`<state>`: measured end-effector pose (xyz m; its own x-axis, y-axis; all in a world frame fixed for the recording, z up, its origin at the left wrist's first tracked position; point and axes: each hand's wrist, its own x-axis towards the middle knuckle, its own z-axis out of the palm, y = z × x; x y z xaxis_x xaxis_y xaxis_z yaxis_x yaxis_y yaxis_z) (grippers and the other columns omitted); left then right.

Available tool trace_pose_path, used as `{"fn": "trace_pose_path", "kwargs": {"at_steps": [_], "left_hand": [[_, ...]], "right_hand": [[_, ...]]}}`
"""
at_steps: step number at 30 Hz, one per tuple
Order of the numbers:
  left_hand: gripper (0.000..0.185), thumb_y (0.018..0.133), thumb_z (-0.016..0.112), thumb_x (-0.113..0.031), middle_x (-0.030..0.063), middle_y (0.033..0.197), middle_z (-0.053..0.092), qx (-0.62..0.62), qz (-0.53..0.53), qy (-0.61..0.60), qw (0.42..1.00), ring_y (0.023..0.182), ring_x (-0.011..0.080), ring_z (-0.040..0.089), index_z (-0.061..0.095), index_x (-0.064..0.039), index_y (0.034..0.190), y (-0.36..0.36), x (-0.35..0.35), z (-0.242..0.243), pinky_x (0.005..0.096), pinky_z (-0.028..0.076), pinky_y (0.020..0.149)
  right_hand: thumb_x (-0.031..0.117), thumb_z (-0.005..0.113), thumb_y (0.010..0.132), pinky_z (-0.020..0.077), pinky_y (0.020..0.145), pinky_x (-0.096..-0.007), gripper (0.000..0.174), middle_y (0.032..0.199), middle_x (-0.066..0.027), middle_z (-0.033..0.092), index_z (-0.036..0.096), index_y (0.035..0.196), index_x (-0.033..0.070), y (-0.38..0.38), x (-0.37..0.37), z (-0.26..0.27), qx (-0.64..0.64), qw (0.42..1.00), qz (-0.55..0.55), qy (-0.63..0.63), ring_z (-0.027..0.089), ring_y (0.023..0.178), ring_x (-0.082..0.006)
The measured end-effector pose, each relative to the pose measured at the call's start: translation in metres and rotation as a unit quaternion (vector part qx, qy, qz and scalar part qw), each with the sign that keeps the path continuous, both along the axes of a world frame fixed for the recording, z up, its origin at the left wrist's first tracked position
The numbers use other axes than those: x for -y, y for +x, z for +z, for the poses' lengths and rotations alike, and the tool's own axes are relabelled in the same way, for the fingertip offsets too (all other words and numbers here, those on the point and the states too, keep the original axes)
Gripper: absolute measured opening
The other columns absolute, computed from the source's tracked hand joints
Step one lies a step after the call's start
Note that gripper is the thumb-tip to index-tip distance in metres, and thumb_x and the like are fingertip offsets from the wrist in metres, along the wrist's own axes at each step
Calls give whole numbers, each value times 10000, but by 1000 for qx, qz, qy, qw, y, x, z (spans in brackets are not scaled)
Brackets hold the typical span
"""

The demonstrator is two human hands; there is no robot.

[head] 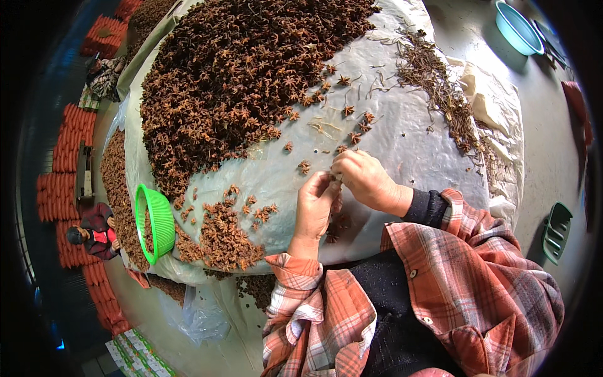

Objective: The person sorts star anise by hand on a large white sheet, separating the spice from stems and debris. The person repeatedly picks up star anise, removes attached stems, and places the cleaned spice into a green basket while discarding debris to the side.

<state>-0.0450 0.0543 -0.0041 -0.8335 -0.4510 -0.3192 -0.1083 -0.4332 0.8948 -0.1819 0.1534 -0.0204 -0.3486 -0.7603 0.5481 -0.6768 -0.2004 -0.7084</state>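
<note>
My left hand [313,202] and my right hand [367,181] meet over the sheet-covered table [400,151], thumbs and fingertips pinched together. Whatever sits between the fingertips is too small and too covered to make out. Just beyond them, a loose trail of star anise pods [354,138] leads up towards a large dark heap of star anise [226,89]. Left of my left hand lies a smaller pile of star anise [228,233], lighter brown. A few pods [333,233] rest in shadow below my hands.
A green plastic basket [162,224] lies tipped by the left edge. Thin stems [438,80] form a strip along the right. On the floor are a blue basin [518,28] and a green plastic stool [557,233]. Beyond stacked red sacks [70,136], another person [99,231] works at a brown heap [118,188].
</note>
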Motion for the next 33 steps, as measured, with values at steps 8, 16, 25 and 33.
{"fn": "trace_pose_path", "kwargs": {"at_steps": [8, 16, 25, 33], "left_hand": [[138, 894, 574, 21, 191, 889, 593, 50, 7, -614, 788, 757, 364, 616, 594, -1, 1029, 8, -25, 4, 403, 505, 660], [238, 901, 652, -79, 137, 735, 636, 210, 20, -568, 795, 662, 273, 647, 575, 4, 1111, 42, 16, 1, 365, 496, 579], [187, 857, 654, -18, 174, 875, 666, 80, 20, -654, 752, 753, 306, 659, 647, -11, 1045, 1, 52, -2, 381, 508, 658], [148, 887, 637, -145, 212, 915, 665, 250, -147, -679, 674, 850, 415, 648, 581, -8, 889, -29, 80, -17, 488, 514, 737]], "right_hand": [[1, 564, 890, 472, 641, -408, 90, 782, -193, 572, 507, 960, 5, 31, -19, -23, 274, 959, -37, 54, 588, 717, -357], [134, 664, 837, 465, 756, -372, 171, 849, -63, 587, 587, 984, 95, -86, -60, 20, -229, 851, -342, 326, 621, 774, -264], [86, 630, 769, 500, 742, -362, 78, 854, -62, 546, 634, 847, 85, -77, 11, -9, -352, 921, 28, 163, 619, 818, -237], [57, 647, 718, 503, 555, -307, 152, 794, -93, 542, 558, 835, 22, -66, 15, -16, -449, 852, -56, 262, 625, 641, -218]]}}
